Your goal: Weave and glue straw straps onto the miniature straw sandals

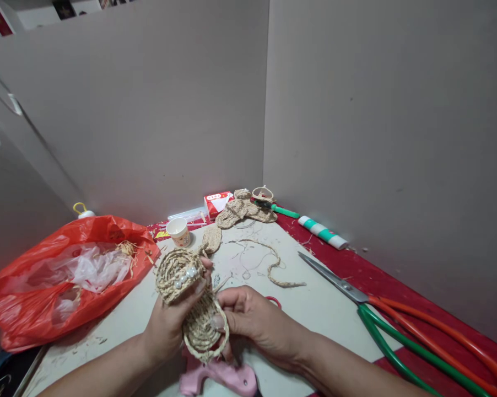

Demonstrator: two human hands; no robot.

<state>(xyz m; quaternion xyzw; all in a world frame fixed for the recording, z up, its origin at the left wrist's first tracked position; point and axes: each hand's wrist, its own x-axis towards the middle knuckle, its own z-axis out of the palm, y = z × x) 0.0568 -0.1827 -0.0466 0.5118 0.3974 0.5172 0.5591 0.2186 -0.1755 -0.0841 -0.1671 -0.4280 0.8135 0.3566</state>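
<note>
A small slipper of braided straw (pixel 201 326), with a row of pearly beads (pixel 186 277) across its upper, is held up over the board. My left hand (pixel 173 317) wraps around its middle, with the thumb below the beads and fingertips showing on the far side. At the heel end, my right hand (pixel 259 325) pinches the braided rim between thumb and fingers. Just under the slipper lies a pink plastic tool (pixel 219 377), shaped like a glue gun and partly hidden. A loose length of straw braid (pixel 273 270) curls on the board beyond my right hand.
An open red plastic bag (pixel 29 286) with white plastic and straw lies left. A paper cup (pixel 178 231), woven straw pieces (pixel 232 214) and a red box (pixel 217 204) stand farther back. Large scissors (pixel 360 298) lie right, near a green-and-white roll (pixel 323 231). Grey walls (pixel 356 121) enclose the table.
</note>
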